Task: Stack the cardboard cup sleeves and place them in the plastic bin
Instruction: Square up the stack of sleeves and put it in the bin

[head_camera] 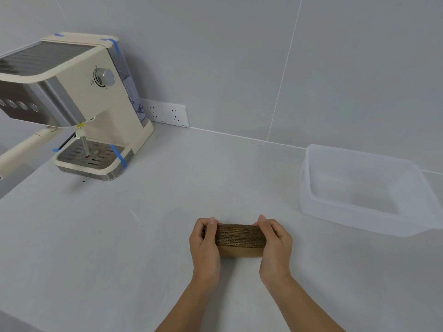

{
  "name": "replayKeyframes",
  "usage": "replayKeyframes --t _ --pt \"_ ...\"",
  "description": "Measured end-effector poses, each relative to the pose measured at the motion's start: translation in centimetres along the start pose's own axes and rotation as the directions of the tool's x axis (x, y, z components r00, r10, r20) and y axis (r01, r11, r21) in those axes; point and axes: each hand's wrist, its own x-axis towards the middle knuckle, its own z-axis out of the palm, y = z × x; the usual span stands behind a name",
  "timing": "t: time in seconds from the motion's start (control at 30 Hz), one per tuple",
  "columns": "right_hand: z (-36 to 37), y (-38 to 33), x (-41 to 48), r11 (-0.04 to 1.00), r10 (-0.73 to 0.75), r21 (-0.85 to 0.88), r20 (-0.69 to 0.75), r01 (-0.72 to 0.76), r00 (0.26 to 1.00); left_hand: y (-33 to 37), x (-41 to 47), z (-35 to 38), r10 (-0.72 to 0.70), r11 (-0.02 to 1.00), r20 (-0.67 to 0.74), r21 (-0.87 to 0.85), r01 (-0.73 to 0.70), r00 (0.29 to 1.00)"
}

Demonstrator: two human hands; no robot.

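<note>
A stack of several brown cardboard cup sleeves (241,238) stands on edge on the white counter, its corrugated edges facing up. My left hand (205,245) grips the stack's left end and my right hand (275,245) grips its right end, pressing the sleeves together between them. A translucent plastic bin (309,188) sits to the right and a little farther back, with nothing visible inside it. The bin stands apart from the stack and my hands.
A cream and steel espresso machine (96,101) with blue tape strips stands at the back left. A white double wall socket (169,115) sits low on the grey tiled wall beside it. The white counter (167,212) stretches between the machine and the bin.
</note>
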Motion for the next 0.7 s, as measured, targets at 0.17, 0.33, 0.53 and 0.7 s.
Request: replayKeyframes --t 0.17,0.33,0.53,0.7 --pt "-0.3 0.3 -0.2 0.998 0.043 -0.054 0.005 -0.043 0.999 -0.8 -0.1 -0.2 -0.014 0.998 0.032 0.064 0.012 0.999" --pt "-0.4 0.1 -0.2 0.997 0.058 -0.058 0.033 -0.056 0.998 -0.7 0.3 0.0 -0.039 0.996 0.013 0.08 0.038 0.999" --pt "-2.8 0.0 -0.2 0.987 0.082 -0.16 0.398 -0.019 0.914 -0.6 0.3 0.0 -0.045 0.995 0.023 0.091 0.043 0.999" --pt "-4.6 -0.1 0.3 0.857 0.151 -0.486 0.552 0.169 0.82 -0.4 0.2 0.0 -0.052 0.994 0.021 0.092 0.05 0.998"
